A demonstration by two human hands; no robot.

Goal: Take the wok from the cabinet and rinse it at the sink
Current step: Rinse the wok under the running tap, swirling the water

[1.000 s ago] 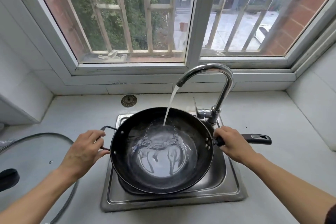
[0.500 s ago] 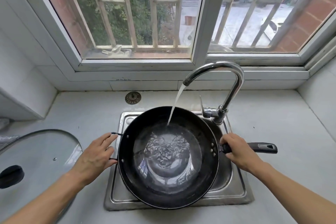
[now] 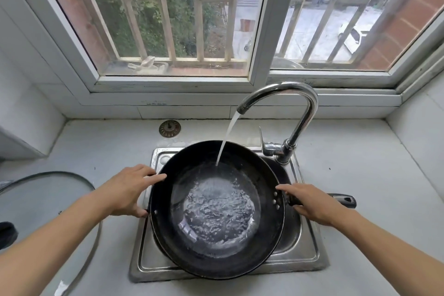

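The black wok (image 3: 269,235) is held over the steel sink (image 3: 310,247), partly filled with rippling water. A stream of water (image 3: 228,134) falls from the chrome faucet (image 3: 300,103) into its far side. My left hand (image 3: 125,190) covers the small loop handle on the wok's left side, fingers stretched onto the rim and thumb tucked below. My right hand (image 3: 312,202) grips the long black handle (image 3: 343,200) close to the rim, with the index finger pointing along it toward the rivets.
A glass lid (image 3: 48,199) with a black knob (image 3: 7,235) lies on the white counter at the left. A round metal drain strainer (image 3: 169,128) sits on the counter behind the sink. The window sill runs close behind the faucet.
My left hand's fingers have uncurled from the loop handle and spread onto the rim. My right index finger has stretched toward the rim. More water has gathered in the wok.
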